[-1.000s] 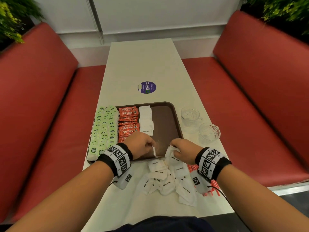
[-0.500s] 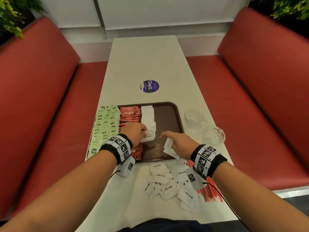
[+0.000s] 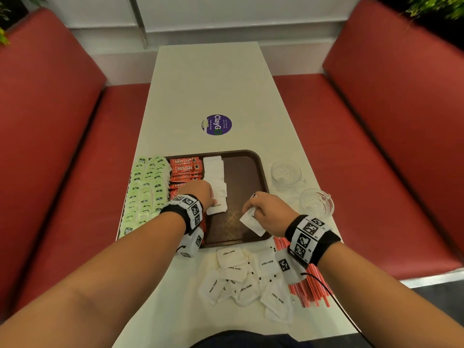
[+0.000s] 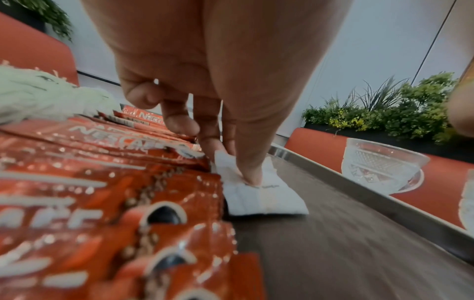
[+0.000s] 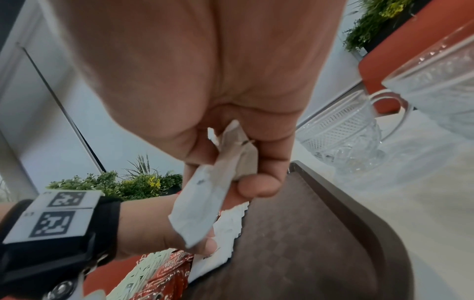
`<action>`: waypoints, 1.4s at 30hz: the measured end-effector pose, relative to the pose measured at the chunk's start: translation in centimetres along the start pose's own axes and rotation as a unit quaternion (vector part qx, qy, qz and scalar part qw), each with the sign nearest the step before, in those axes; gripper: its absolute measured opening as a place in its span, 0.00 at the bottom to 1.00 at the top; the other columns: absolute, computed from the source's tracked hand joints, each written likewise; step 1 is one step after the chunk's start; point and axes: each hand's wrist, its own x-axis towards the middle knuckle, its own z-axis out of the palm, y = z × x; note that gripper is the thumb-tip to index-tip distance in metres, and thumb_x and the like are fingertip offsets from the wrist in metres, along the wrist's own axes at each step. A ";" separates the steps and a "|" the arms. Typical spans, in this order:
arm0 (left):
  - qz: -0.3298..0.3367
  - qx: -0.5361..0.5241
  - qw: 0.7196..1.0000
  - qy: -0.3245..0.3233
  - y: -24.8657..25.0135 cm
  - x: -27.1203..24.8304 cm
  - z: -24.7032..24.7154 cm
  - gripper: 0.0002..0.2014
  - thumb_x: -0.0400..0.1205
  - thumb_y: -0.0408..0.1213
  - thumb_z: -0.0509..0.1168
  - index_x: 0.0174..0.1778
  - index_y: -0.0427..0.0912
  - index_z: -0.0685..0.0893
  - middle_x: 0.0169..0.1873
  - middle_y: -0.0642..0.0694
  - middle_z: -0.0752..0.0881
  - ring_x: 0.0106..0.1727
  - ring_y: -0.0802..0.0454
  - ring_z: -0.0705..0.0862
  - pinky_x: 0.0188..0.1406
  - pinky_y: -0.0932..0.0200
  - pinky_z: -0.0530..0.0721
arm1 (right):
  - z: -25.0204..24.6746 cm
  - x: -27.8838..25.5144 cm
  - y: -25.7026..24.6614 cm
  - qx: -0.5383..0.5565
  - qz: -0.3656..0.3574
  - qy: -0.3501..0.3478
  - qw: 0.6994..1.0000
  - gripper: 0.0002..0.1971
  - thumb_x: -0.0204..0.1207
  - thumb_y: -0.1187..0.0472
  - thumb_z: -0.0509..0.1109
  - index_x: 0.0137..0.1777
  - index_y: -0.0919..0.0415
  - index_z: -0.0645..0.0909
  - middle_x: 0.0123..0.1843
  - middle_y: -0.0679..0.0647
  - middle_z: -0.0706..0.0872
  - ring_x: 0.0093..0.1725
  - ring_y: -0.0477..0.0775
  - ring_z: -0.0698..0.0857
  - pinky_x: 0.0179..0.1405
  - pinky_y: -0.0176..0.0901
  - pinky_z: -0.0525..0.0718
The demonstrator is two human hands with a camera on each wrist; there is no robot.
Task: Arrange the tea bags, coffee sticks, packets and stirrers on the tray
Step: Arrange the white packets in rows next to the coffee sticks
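Observation:
On the brown tray (image 3: 248, 172) lie green tea bags (image 3: 145, 192), red Nescafé sticks (image 3: 184, 169) and a column of white sugar packets (image 3: 213, 169). My left hand (image 3: 207, 199) presses one sugar packet (image 3: 217, 208) flat at the near end of that column. In the left wrist view the thumb sits on top of this packet (image 4: 264, 199), beside the sticks (image 4: 102, 192). My right hand (image 3: 251, 209) hovers over the tray's near right part and grips a bent sugar packet (image 3: 252, 221), also seen in the right wrist view (image 5: 202, 205).
Several loose sugar packets (image 3: 241, 275) lie on the table in front of the tray. Red stirrers (image 3: 311, 290) lie under my right wrist. Two glass cups (image 3: 286, 172) (image 3: 316, 203) stand to the right of the tray. A purple sticker (image 3: 217, 124) lies beyond the tray.
My left hand carried a packet from the tray's near edge up to the white column and laid it down. My right hand lifted a packet off the pile to above the tray.

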 end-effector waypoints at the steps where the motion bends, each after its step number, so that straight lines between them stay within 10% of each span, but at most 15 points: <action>1: -0.001 0.003 1.000 0.008 0.0 0.1 0.0 0.14 0.78 0.56 0.72 0.51 0.52 0.87 0.50 0.52 0.87 0.51 0.48 0.85 0.51 0.52 0.86 | 0.0 0.0 0.0 0.003 0.002 0.001 1.000 0.17 0.82 0.70 0.59 0.56 0.55 0.88 0.51 0.48 0.78 0.51 0.47 0.77 0.50 0.37 0.75; 14: 0.079 0.059 0.995 0.013 1.1 -0.4 -0.4 0.15 0.83 0.56 0.65 0.62 0.56 0.85 0.60 0.48 0.83 0.59 0.46 0.83 0.59 0.49 0.83 | 0.4 0.7 0.8 0.028 -0.004 0.022 0.999 0.19 0.84 0.73 0.57 0.54 0.54 0.88 0.56 0.54 0.81 0.55 0.53 0.80 0.54 0.39 0.77; 19: 0.146 -0.168 0.974 0.040 2.2 -2.3 -1.4 0.25 0.85 0.64 0.54 0.47 0.49 0.89 0.39 0.51 0.88 0.42 0.52 0.85 0.43 0.55 0.82 | 0.1 1.2 1.0 0.040 -0.006 0.067 0.997 0.17 0.84 0.73 0.59 0.58 0.56 0.86 0.57 0.55 0.82 0.55 0.55 0.83 0.57 0.44 0.81; 22: 0.178 -0.217 0.960 -0.012 2.4 -3.3 -1.0 0.22 0.76 0.68 0.66 0.49 0.55 0.89 0.39 0.57 0.88 0.40 0.60 0.84 0.38 0.60 0.80 | -0.1 1.3 0.7 0.068 0.001 0.095 0.993 0.16 0.83 0.73 0.59 0.61 0.56 0.83 0.59 0.56 0.82 0.56 0.55 0.83 0.58 0.48 0.83; 26: 0.166 -0.235 0.957 -0.016 2.4 -3.5 -0.4 0.19 0.71 0.55 0.79 0.53 0.52 0.87 0.43 0.57 0.88 0.42 0.59 0.85 0.40 0.63 0.79 | 0.0 1.3 -0.1 0.112 0.000 0.118 0.987 0.17 0.84 0.71 0.60 0.68 0.54 0.78 0.64 0.53 0.82 0.59 0.52 0.82 0.59 0.43 0.84; 30: 0.184 -0.295 0.938 0.014 1.9 -3.9 -1.1 0.07 0.76 0.44 0.77 0.46 0.53 0.87 0.40 0.55 0.88 0.41 0.55 0.86 0.44 0.55 0.86 | -0.1 1.4 -0.4 0.151 0.022 0.098 0.983 0.20 0.87 0.67 0.61 0.75 0.49 0.71 0.62 0.53 0.81 0.39 0.51 0.90 0.35 0.39 0.90; 34: 0.175 -0.346 0.918 0.078 0.9 -4.1 -2.2 0.04 0.80 0.39 0.73 0.44 0.55 0.87 0.38 0.58 0.86 0.36 0.57 0.80 0.39 0.59 0.81 | -0.4 1.5 -0.1 0.149 0.046 0.085 0.984 0.20 0.87 0.65 0.62 0.76 0.49 0.71 0.63 0.53 0.81 0.35 0.51 0.92 0.39 0.42 0.92; 42: 0.128 -0.172 0.976 0.039 -0.9 -2.6 -2.2 0.05 0.85 0.40 0.66 0.53 0.53 0.87 0.48 0.55 0.87 0.51 0.54 0.84 0.55 0.55 0.82 | -0.4 1.6 0.5 0.088 0.052 0.102 0.990 0.06 0.84 0.58 0.69 0.57 0.51 0.77 0.53 0.53 0.85 0.49 0.52 0.84 0.39 0.29 0.80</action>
